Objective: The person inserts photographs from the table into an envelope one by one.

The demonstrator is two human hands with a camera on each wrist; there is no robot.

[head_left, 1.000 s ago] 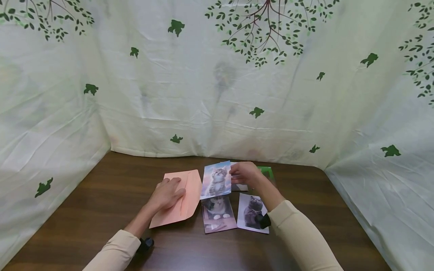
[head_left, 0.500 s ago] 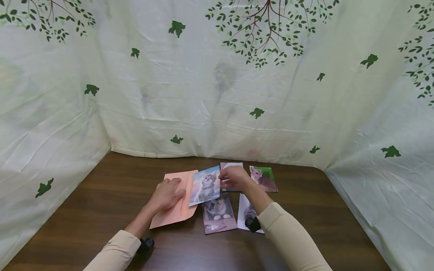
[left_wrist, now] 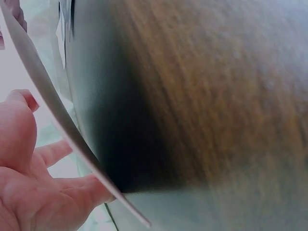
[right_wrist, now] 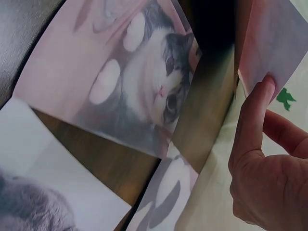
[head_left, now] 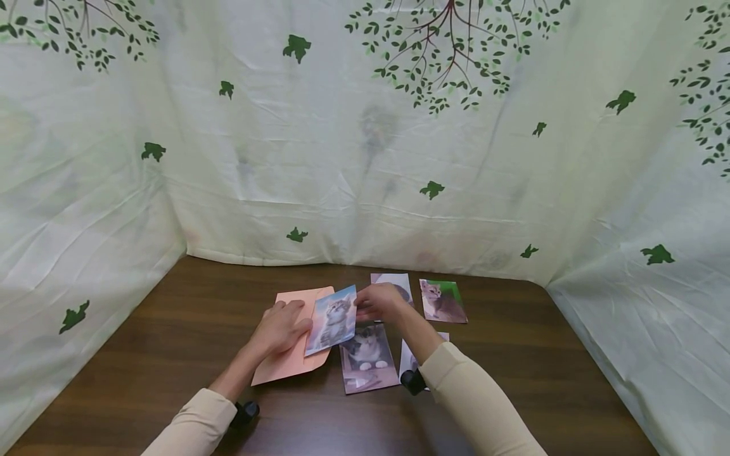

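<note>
The kitten card (head_left: 333,320) lies aslant over the right part of the peach envelope (head_left: 282,370), its right side projecting past the paper. The right hand (head_left: 381,303) pinches that outer edge between its digits. The left hand (head_left: 279,326) rests on the envelope, fingers spread. Whether the card's leading edge sits inside or merely on top cannot be told. A grey-and-white cat card (head_left: 371,364) lies just beside, on the counter (head_left: 142,367).

Judged good practice for insertion: square the card to the opening, lead with one corner, feed gently — thin stock would likely buckle — and keep the envelope steady.
</note>
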